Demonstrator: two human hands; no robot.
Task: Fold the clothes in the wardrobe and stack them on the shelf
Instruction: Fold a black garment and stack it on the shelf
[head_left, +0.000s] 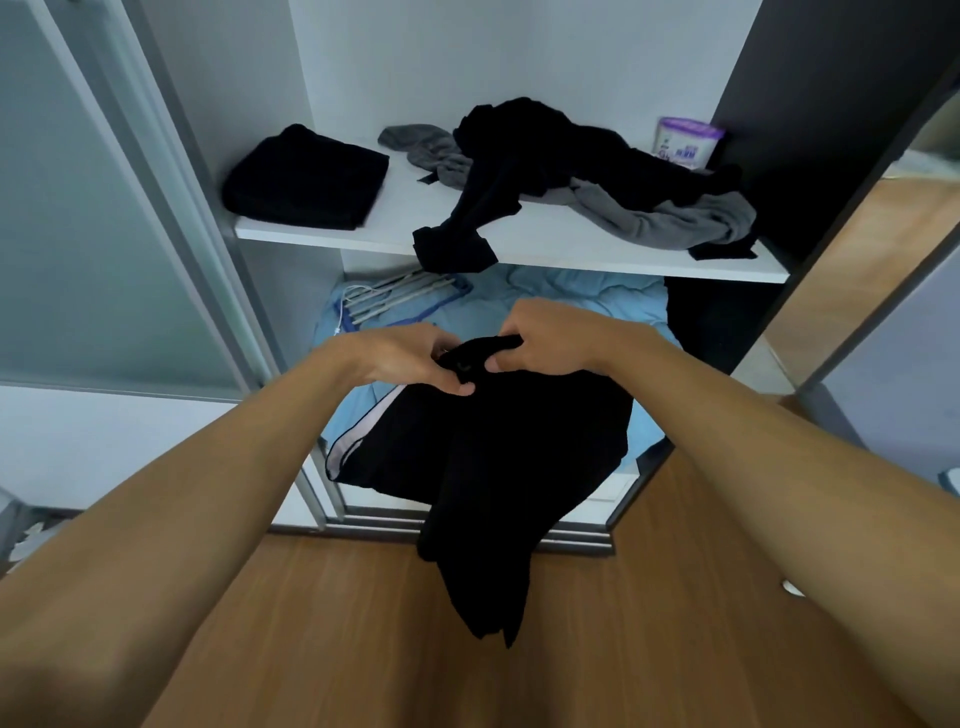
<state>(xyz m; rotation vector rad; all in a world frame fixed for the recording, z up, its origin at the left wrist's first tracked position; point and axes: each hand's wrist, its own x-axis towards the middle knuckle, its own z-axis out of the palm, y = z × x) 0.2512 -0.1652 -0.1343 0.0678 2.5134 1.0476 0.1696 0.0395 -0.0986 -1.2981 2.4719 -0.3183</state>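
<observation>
A black garment (493, 457) with a white side stripe hangs in front of the wardrobe, below the shelf. My left hand (410, 358) and my right hand (545, 338) both pinch its bunched top edge, close together. On the white shelf (571, 244) a folded black garment (306, 179) lies at the left. To its right lies a loose heap: a crumpled black garment (524, 171), one end drooping over the shelf's front edge, on top of a grey garment (675, 215).
A white and purple container (685, 143) stands at the shelf's back right. Below the shelf lie a light blue quilt (571, 299) and a bundle of grey hangers (400, 296). Sliding door frames flank the opening; wooden floor (363, 623) lies underneath.
</observation>
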